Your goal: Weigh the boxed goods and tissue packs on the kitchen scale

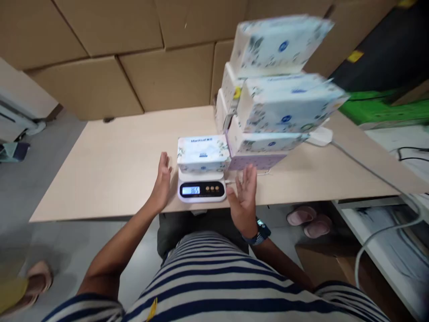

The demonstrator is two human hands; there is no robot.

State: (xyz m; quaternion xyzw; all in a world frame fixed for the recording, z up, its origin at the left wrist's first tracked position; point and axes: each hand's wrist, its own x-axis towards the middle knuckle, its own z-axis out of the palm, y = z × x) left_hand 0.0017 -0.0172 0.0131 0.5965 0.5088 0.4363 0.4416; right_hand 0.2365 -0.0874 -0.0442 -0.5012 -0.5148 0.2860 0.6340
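A white tissue pack (203, 154) with a floral print lies on a small white digital scale (201, 189) near the table's front edge. The scale's lit display reads 365. My left hand (162, 182) hovers open just left of the scale, palm facing it, touching nothing. My right hand (246, 196) is open to the right of the scale, fingers spread, holding nothing; a dark watch sits on that wrist. Both hands flank the scale without gripping the pack.
A tall stack of several similar tissue packs (275, 89) stands right of the scale on the light wooden table (114, 165). Cardboard boxes (134, 53) line the back. A white cable (368, 170) runs off right. Pink slippers (304, 219) lie under the table.
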